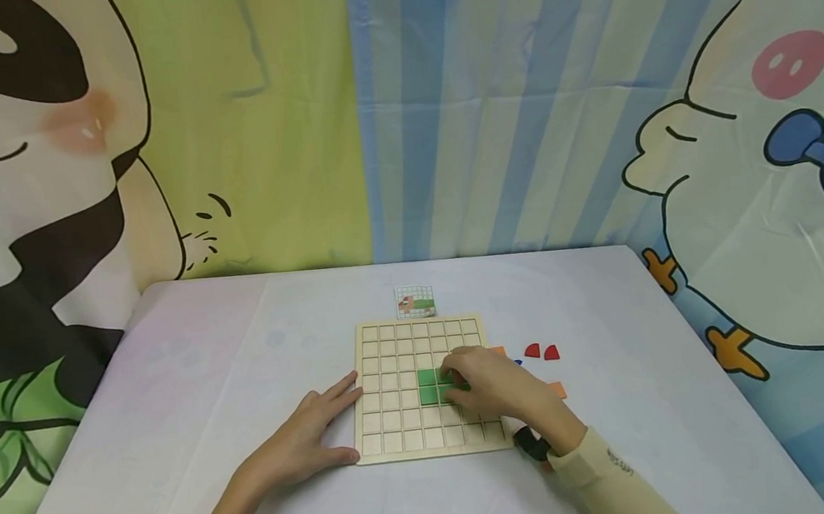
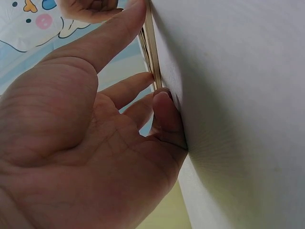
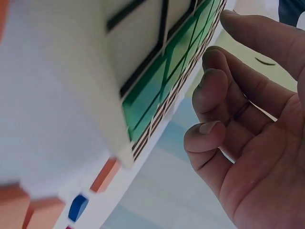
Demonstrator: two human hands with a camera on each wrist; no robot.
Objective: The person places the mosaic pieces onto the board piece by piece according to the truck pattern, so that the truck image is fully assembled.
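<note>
A pale wooden grid board (image 1: pixel 393 420) lies flat on the white table. Green square tiles (image 1: pixel 429 395) fill several cells in its middle right part and also show along the board in the right wrist view. Over these tiles is my right hand (image 1: pixel 491 378), partly covering them. Its fingers are loosely bent, and the thumb stands apart from them with nothing visible between. My left hand (image 1: pixel 306 436) touches the board's left edge with spread fingers and thumb. In the left wrist view, its fingertips (image 2: pixel 167 107) are right at the board's side (image 2: pixel 151 43).
A small card with a coloured grid picture (image 1: pixel 415 300) lies behind the board. To the right are red quarter-round pieces (image 1: pixel 532 351), an orange piece (image 1: pixel 557 390) and a blue piece (image 3: pixel 78 207). Cartoon-printed curtains (image 1: pixel 488 115) hang behind the table (image 1: pixel 613 303).
</note>
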